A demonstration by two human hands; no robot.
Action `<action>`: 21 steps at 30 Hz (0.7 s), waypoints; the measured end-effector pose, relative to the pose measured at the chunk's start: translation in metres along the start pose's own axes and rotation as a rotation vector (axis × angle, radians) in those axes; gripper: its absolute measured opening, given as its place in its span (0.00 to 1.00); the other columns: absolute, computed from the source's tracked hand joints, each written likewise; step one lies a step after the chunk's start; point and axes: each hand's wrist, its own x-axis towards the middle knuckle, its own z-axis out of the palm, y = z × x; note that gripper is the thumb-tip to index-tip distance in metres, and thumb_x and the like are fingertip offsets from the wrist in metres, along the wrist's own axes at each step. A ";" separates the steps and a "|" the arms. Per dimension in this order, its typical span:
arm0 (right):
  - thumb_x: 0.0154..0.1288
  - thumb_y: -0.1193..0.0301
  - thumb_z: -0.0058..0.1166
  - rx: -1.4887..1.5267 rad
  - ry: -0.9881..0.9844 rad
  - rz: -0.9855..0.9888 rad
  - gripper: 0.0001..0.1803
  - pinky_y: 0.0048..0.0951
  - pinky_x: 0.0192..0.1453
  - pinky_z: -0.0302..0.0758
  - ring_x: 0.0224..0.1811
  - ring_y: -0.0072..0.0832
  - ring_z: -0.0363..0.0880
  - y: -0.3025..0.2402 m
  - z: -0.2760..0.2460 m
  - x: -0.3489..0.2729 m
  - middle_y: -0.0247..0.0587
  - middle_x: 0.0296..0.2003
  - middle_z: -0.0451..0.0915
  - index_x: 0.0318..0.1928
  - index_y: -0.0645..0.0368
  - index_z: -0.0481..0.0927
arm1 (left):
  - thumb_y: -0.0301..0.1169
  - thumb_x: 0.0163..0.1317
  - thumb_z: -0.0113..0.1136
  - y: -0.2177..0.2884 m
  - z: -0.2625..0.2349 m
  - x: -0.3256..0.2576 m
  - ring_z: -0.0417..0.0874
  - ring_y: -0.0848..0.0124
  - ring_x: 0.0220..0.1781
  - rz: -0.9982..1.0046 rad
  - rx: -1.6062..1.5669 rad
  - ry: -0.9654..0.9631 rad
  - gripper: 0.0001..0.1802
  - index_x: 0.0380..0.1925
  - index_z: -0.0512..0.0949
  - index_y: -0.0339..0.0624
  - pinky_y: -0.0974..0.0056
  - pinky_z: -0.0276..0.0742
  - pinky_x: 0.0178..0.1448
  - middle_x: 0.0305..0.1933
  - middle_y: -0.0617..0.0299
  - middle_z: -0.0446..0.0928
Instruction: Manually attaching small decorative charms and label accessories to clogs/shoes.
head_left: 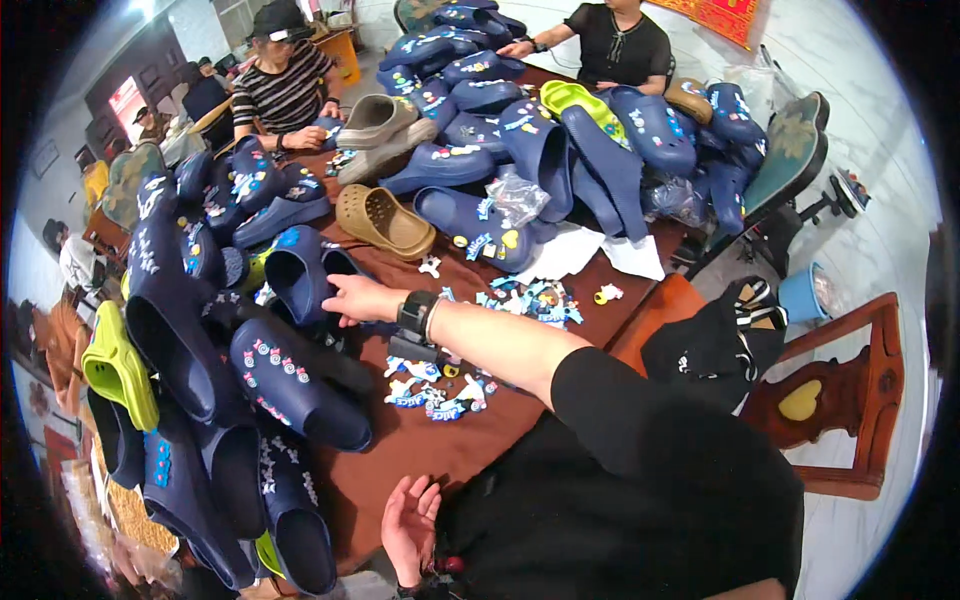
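My right arm crosses the brown table, and my right hand (360, 300) closes its fingers on the rim of a navy clog (297, 285). Close in front of it lies another navy clog (290, 385) with rows of small pink and white charms. My left hand (410, 525) hangs at the table's near edge, fingers apart and loosely curled, holding nothing. Between my arm and that edge is a pile of blue and white shoe charms (440, 393); a second charm pile (530, 300) lies beyond my forearm.
Navy clogs (190, 350) crowd the left side, with a lime green clog (118, 365) among them. More clogs (540, 150) heap up at the far side, near a tan clog (385, 222). Two people sit across the table. A wooden chair (880, 400) and blue bin (800, 293) stand right.
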 end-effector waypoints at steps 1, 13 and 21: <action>0.65 0.63 0.56 0.029 0.130 -0.056 0.30 0.28 0.25 0.77 0.24 0.28 0.82 0.008 0.005 -0.001 0.45 0.30 0.81 0.61 0.67 0.64 | 0.38 0.71 0.48 0.001 0.004 0.000 0.79 0.52 0.56 -0.010 0.025 0.015 0.21 0.57 0.71 0.37 0.54 0.74 0.62 0.56 0.44 0.76; 0.50 0.68 0.60 -0.964 0.480 -0.399 0.11 0.44 0.50 0.74 0.46 0.45 0.79 -0.011 -0.133 -0.083 0.50 0.40 0.82 0.35 0.60 0.82 | 0.38 0.71 0.49 -0.001 0.003 0.005 0.80 0.53 0.55 -0.021 0.020 0.033 0.20 0.56 0.71 0.36 0.56 0.76 0.60 0.55 0.44 0.76; 0.53 0.65 0.60 -1.278 0.450 0.104 0.18 0.44 0.51 0.77 0.43 0.53 0.81 -0.020 -0.225 -0.159 0.55 0.36 0.83 0.39 0.67 0.82 | 0.38 0.71 0.48 -0.003 0.009 0.012 0.80 0.54 0.54 -0.042 0.037 -0.007 0.20 0.56 0.71 0.36 0.57 0.76 0.59 0.55 0.44 0.76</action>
